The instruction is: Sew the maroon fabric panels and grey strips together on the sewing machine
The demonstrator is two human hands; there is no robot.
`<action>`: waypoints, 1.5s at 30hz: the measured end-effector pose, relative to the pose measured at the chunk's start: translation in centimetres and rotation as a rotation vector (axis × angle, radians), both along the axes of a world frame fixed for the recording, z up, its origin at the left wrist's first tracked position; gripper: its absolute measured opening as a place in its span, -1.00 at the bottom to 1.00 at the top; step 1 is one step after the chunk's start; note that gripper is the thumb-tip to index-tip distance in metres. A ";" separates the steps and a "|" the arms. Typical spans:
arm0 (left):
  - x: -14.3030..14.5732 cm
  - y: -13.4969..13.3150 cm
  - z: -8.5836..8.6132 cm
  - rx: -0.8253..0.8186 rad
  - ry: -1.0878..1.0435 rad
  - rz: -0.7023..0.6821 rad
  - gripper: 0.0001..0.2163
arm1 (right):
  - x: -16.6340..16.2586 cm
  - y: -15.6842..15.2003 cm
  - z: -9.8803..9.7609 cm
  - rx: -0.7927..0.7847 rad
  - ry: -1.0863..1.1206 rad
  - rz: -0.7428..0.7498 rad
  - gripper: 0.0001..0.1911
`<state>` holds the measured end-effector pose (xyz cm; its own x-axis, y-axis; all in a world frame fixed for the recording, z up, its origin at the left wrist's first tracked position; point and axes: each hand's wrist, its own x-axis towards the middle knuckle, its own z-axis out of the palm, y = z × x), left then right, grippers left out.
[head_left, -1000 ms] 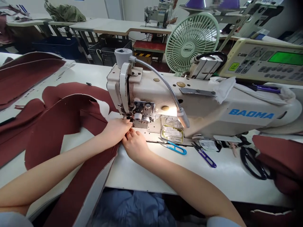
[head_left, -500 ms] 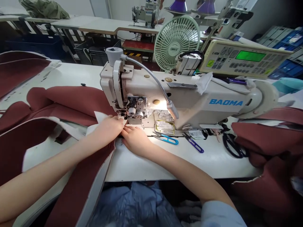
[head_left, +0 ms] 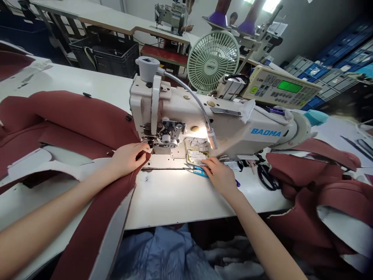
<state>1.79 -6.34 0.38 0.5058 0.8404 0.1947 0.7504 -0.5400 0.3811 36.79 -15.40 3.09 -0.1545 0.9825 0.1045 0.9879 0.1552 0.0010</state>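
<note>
The person sits square at a white sewing machine [head_left: 204, 128] marked BAOMA, and from where I stand the left hand [head_left: 128, 158] is the busy one. Its fingers [head_left: 142, 153] are drawn narrow, pinching the edge of a long piece of dark red cloth [head_left: 87, 116] right by the needle plate [head_left: 166, 162]. The cloth spreads across the table [head_left: 175, 202] to the left of the machine, and a broad strip of it [head_left: 96, 229] hangs off the front edge.

The right hand [head_left: 220, 175] is well apart from the cloth, resting over a pair of blue thread snips [head_left: 198, 172] beside a small metal tin [head_left: 198, 156]. Its fingers look loosely spread, but I cannot tell whether they hold the snips.

More red pieces [head_left: 303, 182] are heaped to the right, near black scissors [head_left: 266, 178]. How much of the sewing is done, I cannot tell from here.

Earlier, both hands worked side by side at the needle; now the right hand has moved away.
</note>
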 end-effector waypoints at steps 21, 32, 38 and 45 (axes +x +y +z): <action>-0.4 -0.5 1.1 -0.181 -0.217 -0.068 -0.71 | -6.3 1.0 0.5 0.113 0.396 0.089 -0.75; -0.6 0.0 2.1 -0.487 -0.443 -0.113 -0.57 | -16.5 5.4 -1.3 0.039 0.180 0.311 -0.73; -0.3 -0.1 2.1 -0.540 -0.566 -0.021 -0.56 | -13.8 5.4 -1.4 0.099 0.149 0.234 -0.72; -0.4 0.2 1.6 -0.453 -0.422 -0.088 -0.56 | -16.2 5.2 -1.8 0.068 0.425 0.332 -0.75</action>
